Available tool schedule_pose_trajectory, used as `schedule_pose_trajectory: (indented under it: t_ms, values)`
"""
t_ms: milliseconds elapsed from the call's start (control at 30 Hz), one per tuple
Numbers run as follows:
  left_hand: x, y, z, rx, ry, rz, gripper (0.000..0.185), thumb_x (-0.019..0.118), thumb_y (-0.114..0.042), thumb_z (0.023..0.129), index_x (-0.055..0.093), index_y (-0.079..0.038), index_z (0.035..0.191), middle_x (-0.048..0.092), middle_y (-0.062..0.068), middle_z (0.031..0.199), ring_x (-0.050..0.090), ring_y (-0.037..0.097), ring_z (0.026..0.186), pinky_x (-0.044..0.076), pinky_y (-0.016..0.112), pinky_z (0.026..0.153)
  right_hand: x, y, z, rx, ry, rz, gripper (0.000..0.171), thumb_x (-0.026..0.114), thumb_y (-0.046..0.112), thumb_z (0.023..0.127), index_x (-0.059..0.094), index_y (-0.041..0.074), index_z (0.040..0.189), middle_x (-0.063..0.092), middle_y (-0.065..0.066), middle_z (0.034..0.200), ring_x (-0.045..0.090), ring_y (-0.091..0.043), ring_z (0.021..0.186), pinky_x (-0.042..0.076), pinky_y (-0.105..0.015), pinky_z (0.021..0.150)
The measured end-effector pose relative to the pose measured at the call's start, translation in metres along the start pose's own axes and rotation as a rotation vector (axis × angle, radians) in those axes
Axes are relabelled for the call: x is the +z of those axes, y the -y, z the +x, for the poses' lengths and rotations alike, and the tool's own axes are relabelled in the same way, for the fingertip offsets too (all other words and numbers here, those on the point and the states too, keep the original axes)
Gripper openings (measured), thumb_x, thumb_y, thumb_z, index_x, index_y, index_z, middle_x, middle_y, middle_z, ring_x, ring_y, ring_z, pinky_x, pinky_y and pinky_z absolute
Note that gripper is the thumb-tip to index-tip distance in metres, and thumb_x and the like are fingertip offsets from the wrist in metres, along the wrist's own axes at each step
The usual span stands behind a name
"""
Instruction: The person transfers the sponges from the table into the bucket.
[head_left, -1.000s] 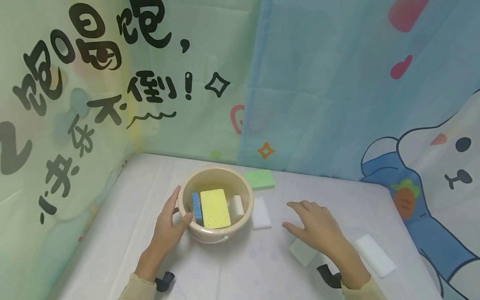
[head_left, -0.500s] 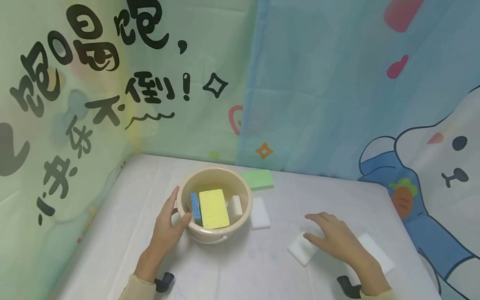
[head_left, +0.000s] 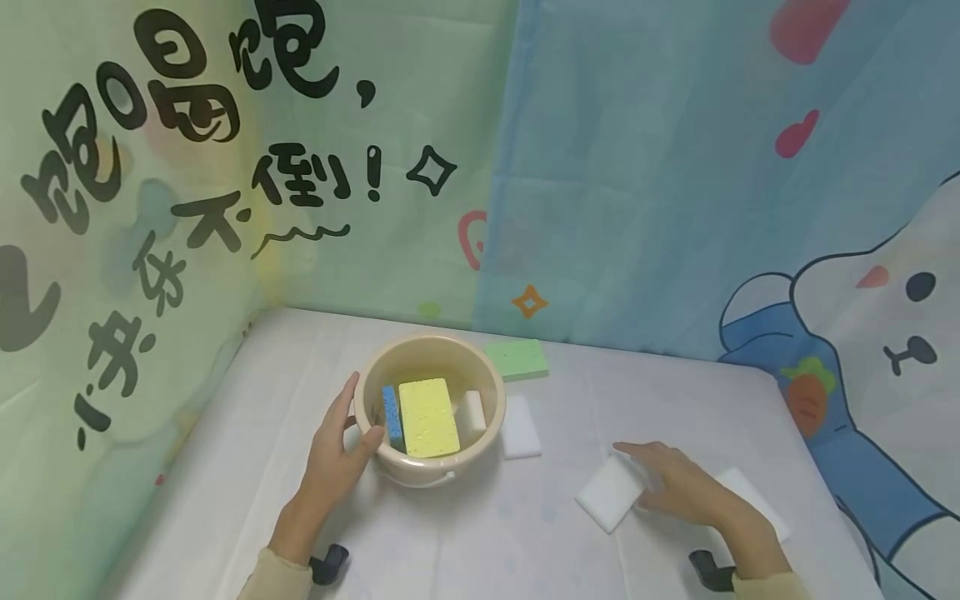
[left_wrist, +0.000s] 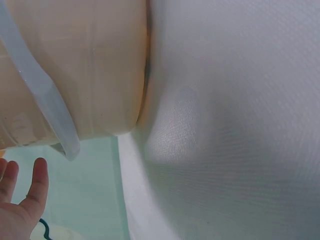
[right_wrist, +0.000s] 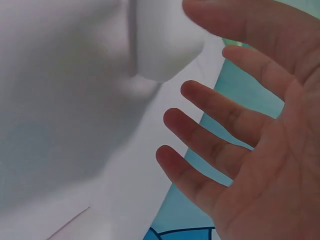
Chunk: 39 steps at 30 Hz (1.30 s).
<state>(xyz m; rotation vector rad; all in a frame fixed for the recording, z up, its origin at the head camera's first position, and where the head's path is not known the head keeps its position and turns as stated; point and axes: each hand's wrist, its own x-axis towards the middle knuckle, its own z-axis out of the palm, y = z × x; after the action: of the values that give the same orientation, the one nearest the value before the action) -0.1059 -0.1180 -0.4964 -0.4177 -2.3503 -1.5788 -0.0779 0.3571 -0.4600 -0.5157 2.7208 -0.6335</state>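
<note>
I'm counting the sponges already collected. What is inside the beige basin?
The basin holds a blue sponge, a yellow sponge and a white sponge. The yellow one lies flat, so anything under it is hidden.

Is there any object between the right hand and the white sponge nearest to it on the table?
No. The right hand is already at the white sponge, fingers spread open at its right edge; nothing visible lies between them.
</note>
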Motion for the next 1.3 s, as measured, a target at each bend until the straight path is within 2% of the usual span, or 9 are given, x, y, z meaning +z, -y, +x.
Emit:
schedule_pose_trajectory:
  t_ms: [200, 400, 700, 833, 1067, 1300]
  values:
    - [-0.001, -0.001, 0.000, 0.003, 0.000, -0.001, 0.076, 0.061, -0.026, 0.094, 0.025, -0.004, 0.158, 0.031, 0.013, 0.160, 0.034, 0.031, 0.143, 0.046, 0.050, 0.105, 0.001, 0.001, 0.002, 0.028, 0.014, -0.002, 0.073, 0.074, -0.005, 0.073, 0.049, -0.002, 0.142, 0.054, -0.029, 0.129, 0.051, -0.049, 0.114, 0.046, -0.067, 0.092]
    - [0.000, -0.001, 0.001, 0.004, 0.001, 0.000, 0.076, 0.061, -0.026, 0.094, 0.025, -0.004, 0.158, 0.031, 0.012, 0.160, 0.034, 0.030, 0.144, 0.046, 0.050, 0.104, 0.003, 0.000, 0.008, 0.058, 0.010, -0.009, 0.076, 0.075, -0.010, 0.068, 0.053, 0.001, 0.140, 0.055, -0.027, 0.127, 0.052, -0.048, 0.113, 0.046, -0.067, 0.092]
    - [0.000, 0.000, 0.001, 0.008, -0.001, 0.004, 0.076, 0.061, -0.024, 0.094, 0.025, -0.005, 0.158, 0.032, 0.011, 0.160, 0.035, 0.029, 0.143, 0.046, 0.050, 0.104, 0.007, -0.004, 0.011, 0.066, -0.003, 0.002, 0.065, 0.074, -0.011, 0.072, 0.059, 0.002, 0.134, 0.056, -0.027, 0.124, 0.052, -0.048, 0.111, 0.046, -0.068, 0.092]
    - [-0.001, -0.001, 0.000, -0.004, -0.003, 0.005, 0.076, 0.061, -0.025, 0.094, 0.026, -0.003, 0.158, 0.032, 0.011, 0.160, 0.036, 0.029, 0.142, 0.046, 0.051, 0.104, 0.008, -0.005, 0.012, 0.090, -0.004, 0.014, 0.065, 0.077, -0.007, 0.071, 0.059, 0.001, 0.134, 0.055, -0.027, 0.126, 0.051, -0.049, 0.113, 0.044, -0.068, 0.094]
    - [-0.001, -0.002, 0.000, -0.018, 0.000, -0.002, 0.077, 0.060, -0.029, 0.094, 0.025, -0.006, 0.159, 0.031, 0.011, 0.160, 0.034, 0.030, 0.143, 0.045, 0.051, 0.105, 0.008, -0.008, 0.013, 0.031, -0.045, -0.020, 0.066, 0.085, 0.011, 0.073, 0.056, -0.005, 0.131, 0.055, -0.028, 0.130, 0.048, -0.053, 0.120, 0.040, -0.067, 0.100]
    - [0.000, -0.001, 0.000, -0.025, -0.003, 0.009, 0.077, 0.060, -0.029, 0.094, 0.025, -0.006, 0.158, 0.032, 0.012, 0.160, 0.035, 0.031, 0.143, 0.045, 0.052, 0.105, 0.002, -0.003, 0.013, 0.003, -0.053, -0.004, 0.066, 0.084, 0.016, 0.076, 0.056, -0.007, 0.131, 0.057, -0.029, 0.129, 0.050, -0.052, 0.120, 0.043, -0.065, 0.099]
